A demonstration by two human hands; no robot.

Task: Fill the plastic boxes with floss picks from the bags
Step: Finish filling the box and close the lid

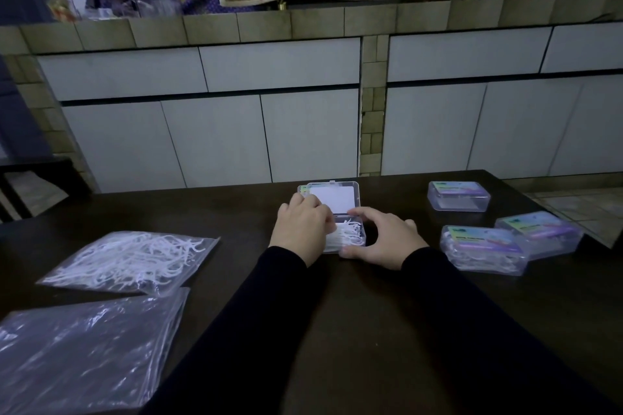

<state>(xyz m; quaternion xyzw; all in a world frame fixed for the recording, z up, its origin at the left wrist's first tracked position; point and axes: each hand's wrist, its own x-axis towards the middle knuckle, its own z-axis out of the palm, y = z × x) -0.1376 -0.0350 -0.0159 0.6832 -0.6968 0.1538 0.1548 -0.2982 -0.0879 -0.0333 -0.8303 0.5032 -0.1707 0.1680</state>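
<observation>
- Open plastic box (347, 232) is lying long axis left-right, clear lid (332, 199) standing up behind, white floss picks (345, 231) filling it.
- Left hand (300, 229) is pinching picks inside the box; right hand (384, 239) is cupping its right end.

Dim and bluish throughout, with no clear light source in view. Soft glare on the crinkled empty bag (81, 350) at lower left. Barely any cast shadows on the dark table (371, 330). Straight lines of the tiled counter (303, 23) bowed by wide-angle distortion. Slightly soft and grainy overall, blurrier toward the top corners.
</observation>
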